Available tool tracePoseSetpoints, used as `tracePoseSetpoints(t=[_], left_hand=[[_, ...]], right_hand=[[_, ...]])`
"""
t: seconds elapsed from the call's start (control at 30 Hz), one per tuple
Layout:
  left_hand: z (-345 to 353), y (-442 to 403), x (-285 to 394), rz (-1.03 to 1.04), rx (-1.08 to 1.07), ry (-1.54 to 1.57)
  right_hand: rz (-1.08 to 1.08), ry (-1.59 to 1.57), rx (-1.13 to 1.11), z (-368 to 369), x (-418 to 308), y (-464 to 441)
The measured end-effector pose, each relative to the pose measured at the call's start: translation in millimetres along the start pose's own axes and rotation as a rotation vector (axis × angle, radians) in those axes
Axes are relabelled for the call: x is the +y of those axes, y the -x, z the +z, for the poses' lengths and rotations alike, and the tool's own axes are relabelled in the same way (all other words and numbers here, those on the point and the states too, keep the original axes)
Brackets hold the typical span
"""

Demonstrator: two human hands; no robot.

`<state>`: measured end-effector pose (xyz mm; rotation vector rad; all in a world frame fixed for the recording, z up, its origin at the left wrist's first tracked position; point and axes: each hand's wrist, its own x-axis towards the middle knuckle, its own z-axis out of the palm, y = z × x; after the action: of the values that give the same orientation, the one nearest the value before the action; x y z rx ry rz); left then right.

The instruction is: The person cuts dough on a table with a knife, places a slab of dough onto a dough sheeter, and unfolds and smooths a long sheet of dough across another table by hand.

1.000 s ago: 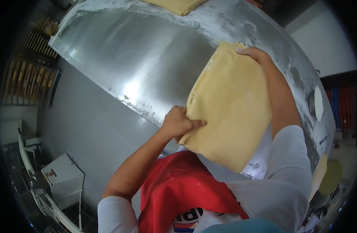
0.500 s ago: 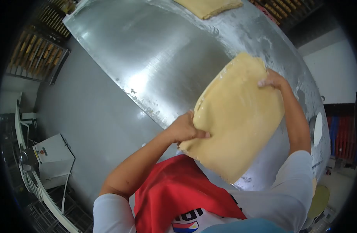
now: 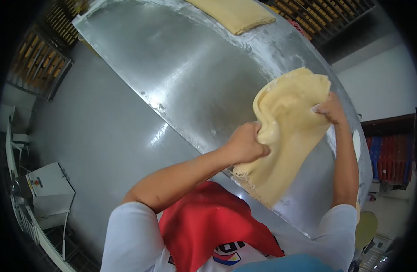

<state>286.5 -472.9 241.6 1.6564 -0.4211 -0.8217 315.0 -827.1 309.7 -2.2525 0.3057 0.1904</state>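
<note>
A thick pale-yellow sheet of dough (image 3: 292,136) hangs and bends between my two hands over the near right part of the metal table (image 3: 172,77). My left hand (image 3: 250,143) grips its left edge, thumb pressed on top, and the dough bulges and folds beside it. At the upper right edge, my right hand (image 3: 330,109) pinches the sheet, with its other fingers hidden beneath. The dough's lower end has a ragged, crumbly rim near the table's front edge. Farther back lies a folded slab of dough (image 3: 233,16).
White flour is smeared along the table's far side. Racks with yellowish items (image 3: 38,61) stand at the upper left, with another rack (image 3: 324,16) at the upper right. A white machine (image 3: 50,188) is on the floor at left. Red and blue crates (image 3: 390,156) sit at right.
Both hands have moved to the right with the dough sheet. It was flatter before; now its left side is pushed inward into a deep fold. The view has shifted slightly.
</note>
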Motion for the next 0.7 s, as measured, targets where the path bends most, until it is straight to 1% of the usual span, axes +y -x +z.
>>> tracePoseSetpoints(t=[0.03,0.07,0.1,0.13,0.17,0.23,0.3,0.37,0.4,0.47,0.57,0.6,0.63,0.7], left_hand=[[-4.2,5.1,12.6,0.001,-0.010,0.006],[-9.2,11.1,23.8,0.063,-0.026,-0.055],[-16.2,16.9,35.8,0.127,-0.042,-0.120],[-27.0,23.5,47.5,0.162,-0.028,-0.146],[-40.3,31.3,59.0,0.197,-0.015,-0.170],[-74.1,47.2,85.9,0.308,0.006,-0.202],[-113.5,56.3,110.7,0.353,0.026,-0.388],[-156.0,73.9,131.7,0.423,0.141,-0.554],[-180.0,87.7,146.2,0.431,0.159,-0.558],[-228.7,117.2,169.3,0.277,0.164,-0.632],[-305.2,148.2,172.9,0.325,0.232,-0.732],[-328.1,162.3,176.7,0.284,0.244,-0.788],[-358.3,165.7,166.9,0.301,0.252,-0.810],[-431.4,160.7,136.4,0.373,0.377,-0.790]], right_hand=[[-0.058,-0.017,0.025,-6.9,-11.6,13.4],[-0.050,-0.015,0.027,-12.2,-25.9,25.9],[-0.094,-0.090,0.088,-15.8,-42.2,38.2],[-0.136,-0.166,0.151,-17.9,-55.4,50.3],[-0.126,-0.168,0.158,-19.8,-65.9,60.1],[-0.259,-0.161,0.257,-20.8,-88.7,68.3],[-0.295,-0.206,0.286,-8.3,-108.2,67.0],[-0.340,-0.331,0.339,6.9,-128.6,53.8],[-0.360,-0.328,0.336,17.8,-140.9,43.0],[-0.376,-0.457,0.350,46.0,-168.2,18.9],[-0.441,-0.539,0.318,98.6,-227.7,-20.6],[-0.461,-0.548,0.323,118.6,-250.3,-35.0],[-0.484,-0.557,0.338,141.4,-273.0,-45.5],[-0.478,-0.505,0.314,185.2,-323.6,-65.9]])
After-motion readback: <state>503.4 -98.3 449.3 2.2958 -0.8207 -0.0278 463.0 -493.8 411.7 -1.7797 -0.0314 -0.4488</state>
